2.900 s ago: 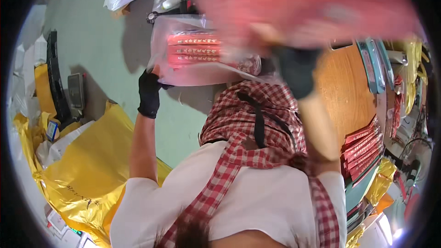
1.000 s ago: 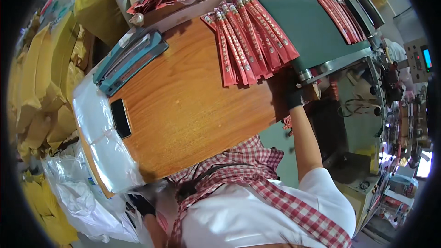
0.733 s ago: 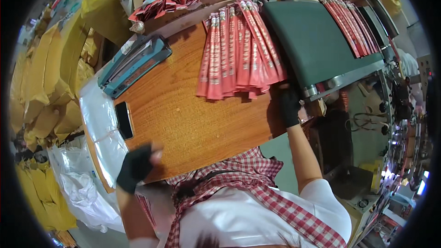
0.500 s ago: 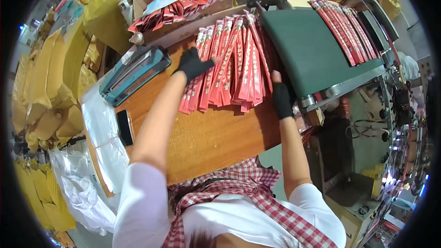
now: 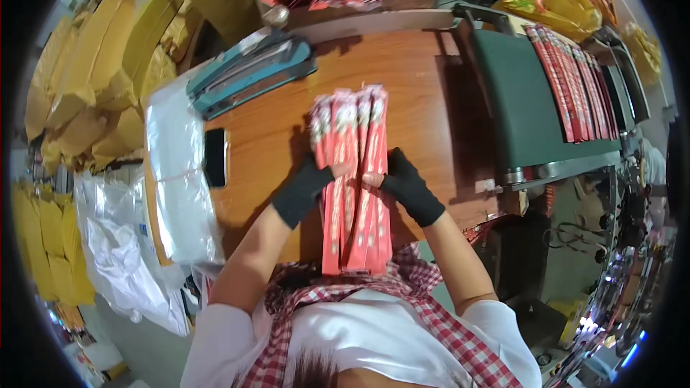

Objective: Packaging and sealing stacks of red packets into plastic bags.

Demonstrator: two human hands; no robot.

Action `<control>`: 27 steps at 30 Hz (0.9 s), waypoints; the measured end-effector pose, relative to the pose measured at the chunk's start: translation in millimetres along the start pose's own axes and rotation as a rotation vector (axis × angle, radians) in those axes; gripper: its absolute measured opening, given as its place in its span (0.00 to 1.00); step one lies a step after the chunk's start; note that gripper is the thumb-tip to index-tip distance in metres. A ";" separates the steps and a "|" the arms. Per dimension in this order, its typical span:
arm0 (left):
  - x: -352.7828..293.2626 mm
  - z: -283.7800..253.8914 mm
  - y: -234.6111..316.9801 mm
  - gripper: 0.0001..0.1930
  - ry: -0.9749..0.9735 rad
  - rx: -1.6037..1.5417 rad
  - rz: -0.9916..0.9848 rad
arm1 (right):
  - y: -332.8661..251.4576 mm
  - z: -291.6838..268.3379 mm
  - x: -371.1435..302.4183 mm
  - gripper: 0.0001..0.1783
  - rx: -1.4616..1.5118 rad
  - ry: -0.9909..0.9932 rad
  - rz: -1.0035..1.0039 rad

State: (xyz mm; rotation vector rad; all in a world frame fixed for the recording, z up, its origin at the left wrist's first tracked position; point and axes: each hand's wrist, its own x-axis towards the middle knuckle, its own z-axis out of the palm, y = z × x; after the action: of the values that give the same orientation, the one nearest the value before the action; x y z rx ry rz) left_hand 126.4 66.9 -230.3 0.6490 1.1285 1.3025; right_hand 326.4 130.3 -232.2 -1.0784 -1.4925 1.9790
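Observation:
A bundle of long, narrow red packets (image 5: 352, 208) is gathered between my two hands, lengthwise from the wooden table toward my body. My left hand (image 5: 309, 185), in a black fingerless glove, is closed round the bundle's left side, its thumb lying over the top. From the right, my right hand (image 5: 406, 185), gloved alike, grips the other side, its thumb on top near the left one. The fingers beneath are hidden. At their far ends the packets fan a little; their near ends reach past the table's front edge by my checked apron (image 5: 417, 273).
Left on the wooden table (image 5: 410, 65) are a teal holder (image 5: 251, 75), a black phone (image 5: 215, 158) and clear plastic bags (image 5: 176, 165). Behind stands a carton (image 5: 424, 0) of red packets. At right, a green conveyor belt (image 5: 510, 93) carries a row of red packets (image 5: 575, 86).
The spread-out packets have been gathered into a narrow bundle and drawn toward my body. My hands have come together from either side and now grip it. The view has shifted.

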 end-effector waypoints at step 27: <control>-125.9 -12.9 126.6 0.68 -0.041 0.243 0.970 | -134.1 130.8 -14.5 0.86 0.024 -0.546 -0.923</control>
State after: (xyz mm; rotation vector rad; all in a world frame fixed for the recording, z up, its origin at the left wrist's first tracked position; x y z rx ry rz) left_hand 76.9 -29.7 -87.9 1.5134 0.9576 1.9454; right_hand 217.1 84.6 -86.3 0.2324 -1.7558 1.6100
